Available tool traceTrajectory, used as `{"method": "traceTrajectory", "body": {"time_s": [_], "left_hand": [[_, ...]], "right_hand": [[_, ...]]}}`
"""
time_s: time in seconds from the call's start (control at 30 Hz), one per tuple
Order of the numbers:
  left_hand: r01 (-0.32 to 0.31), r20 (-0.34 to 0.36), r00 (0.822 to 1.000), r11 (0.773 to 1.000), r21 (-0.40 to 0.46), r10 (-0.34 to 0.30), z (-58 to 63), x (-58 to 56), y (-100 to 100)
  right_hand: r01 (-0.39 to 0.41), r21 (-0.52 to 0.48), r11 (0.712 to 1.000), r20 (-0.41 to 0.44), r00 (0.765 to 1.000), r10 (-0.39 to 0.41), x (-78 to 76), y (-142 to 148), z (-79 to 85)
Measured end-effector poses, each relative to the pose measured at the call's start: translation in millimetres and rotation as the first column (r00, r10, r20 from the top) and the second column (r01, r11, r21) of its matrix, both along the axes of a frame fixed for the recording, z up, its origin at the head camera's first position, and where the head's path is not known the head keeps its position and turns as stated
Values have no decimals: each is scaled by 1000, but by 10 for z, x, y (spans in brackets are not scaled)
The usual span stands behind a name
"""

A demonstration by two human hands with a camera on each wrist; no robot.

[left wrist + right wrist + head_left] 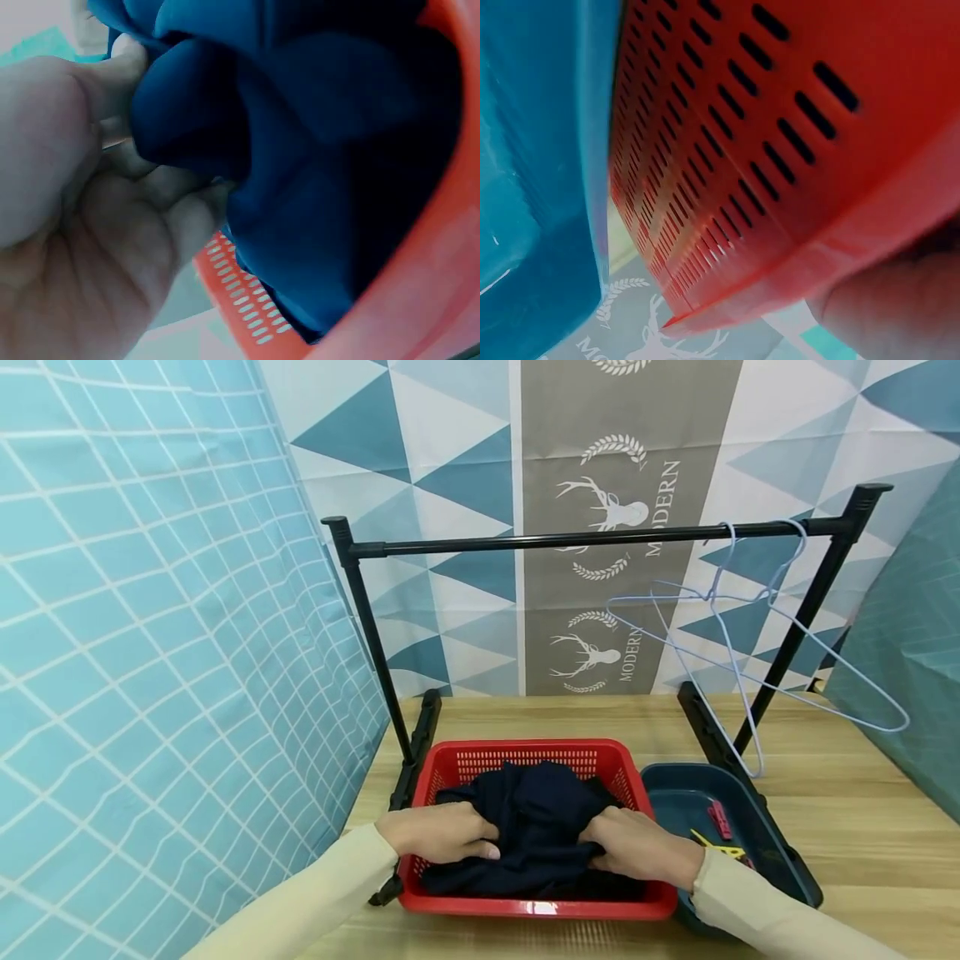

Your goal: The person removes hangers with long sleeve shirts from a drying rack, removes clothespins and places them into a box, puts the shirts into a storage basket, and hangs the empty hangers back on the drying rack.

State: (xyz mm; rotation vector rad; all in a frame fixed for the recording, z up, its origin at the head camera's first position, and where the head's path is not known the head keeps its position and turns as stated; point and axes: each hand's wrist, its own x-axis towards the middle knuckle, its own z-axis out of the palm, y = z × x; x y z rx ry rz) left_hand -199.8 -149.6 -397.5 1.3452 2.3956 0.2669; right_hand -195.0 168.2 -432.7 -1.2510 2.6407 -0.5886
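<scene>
A dark navy piece of clothing lies bunched in a red perforated plastic basket. My left hand grips the cloth at its left side; the left wrist view has a fold of the navy fabric between thumb and fingers. On the opposite side my right hand holds the same cloth with curled fingers, just inside the basket's right rim. Only a bit of that hand appears in the right wrist view, beside the basket's outer wall, so its fingertips are hidden there.
Behind the basket stands a black clothes rack. Two light-blue hangers hang at its right end. A dark blue tray with a red clothespin and yellow ones sits right against the basket on the wooden tabletop.
</scene>
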Motion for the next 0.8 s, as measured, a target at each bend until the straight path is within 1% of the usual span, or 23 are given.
{"method": "traceTrajectory", "body": {"time_s": [0.1,0.2,0.27,0.3,0.33,0.37,0.4,0.43,0.5,0.57,0.63,0.7,0.73,0.8], "left_hand": [[18,11,1000,993,-118,-17,-22,-22,-15],[27,33,999,969,-247,-20,-4,-53,-48],[25,59,998,952,-305,-8,31,-81,-67],[26,72,997,948,-319,-3,52,-96,-75],[30,84,996,948,-317,-4,71,-111,-82],[36,92,996,954,-299,-9,90,-127,-91],[38,96,995,963,-265,-13,111,-140,-101],[51,94,995,974,-221,-31,130,-157,-109],[70,76,995,992,-106,-62,172,-187,-130],[60,38,997,998,7,-60,231,-207,-164],[26,-11,1000,995,94,-25,296,-227,-196],[-32,-90,995,988,151,46,364,-238,-229],[-65,-133,987,983,174,89,394,-244,-242],[-123,-219,961,969,216,170,441,-259,-257]], "right_hand": [[7,43,999,-32,999,-6,-21,-6,-34],[-3,77,997,-39,999,6,-44,-11,-33],[-25,79,997,0,1000,25,-60,0,-1],[-40,74,996,25,999,38,-65,14,21],[-57,64,996,57,997,53,-68,29,54],[-71,49,996,89,994,67,-68,47,87],[-82,35,996,110,991,77,-67,69,130],[-81,19,997,140,987,77,-62,97,176],[-68,-10,998,165,984,69,-50,159,281],[-36,-49,998,163,986,44,-54,221,396],[14,-96,995,138,990,0,-69,275,511],[71,-152,986,88,994,-59,-95,305,610],[111,-178,978,64,993,-101,-112,310,650],[186,-212,959,-8,981,-192,-151,302,710]]}}
